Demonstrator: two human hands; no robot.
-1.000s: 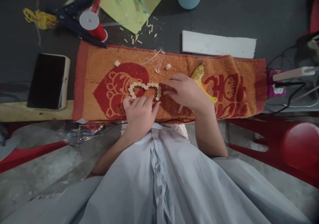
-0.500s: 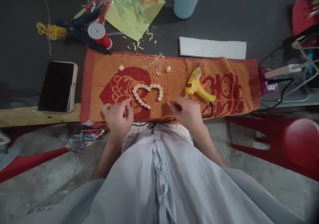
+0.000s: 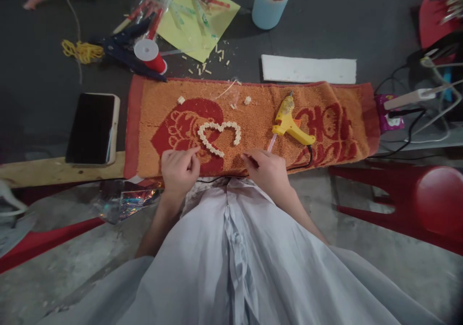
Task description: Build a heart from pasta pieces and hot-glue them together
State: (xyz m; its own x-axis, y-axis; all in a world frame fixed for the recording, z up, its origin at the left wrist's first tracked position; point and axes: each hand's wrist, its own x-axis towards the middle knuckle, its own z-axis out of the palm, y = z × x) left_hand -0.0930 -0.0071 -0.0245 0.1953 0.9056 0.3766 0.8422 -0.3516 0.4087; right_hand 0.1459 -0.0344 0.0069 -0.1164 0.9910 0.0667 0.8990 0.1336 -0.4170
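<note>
Heart outline (image 3: 206, 141) lies just ahead, between my curled left hand (image 3: 180, 169) and bunched right hand (image 3: 266, 171); whether they're clamping anything, I can't tell. Towel (image 3: 256, 117) markings (image 3: 308, 115): unreadable.

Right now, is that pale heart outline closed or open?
Open: the heart outline has a gap at its lower right, where its two ends stand apart.

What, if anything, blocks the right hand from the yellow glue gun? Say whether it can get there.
Probably yes: the glue gun lies on the towel just beyond the right hand, with only its own glue stick jutting between them.
</note>
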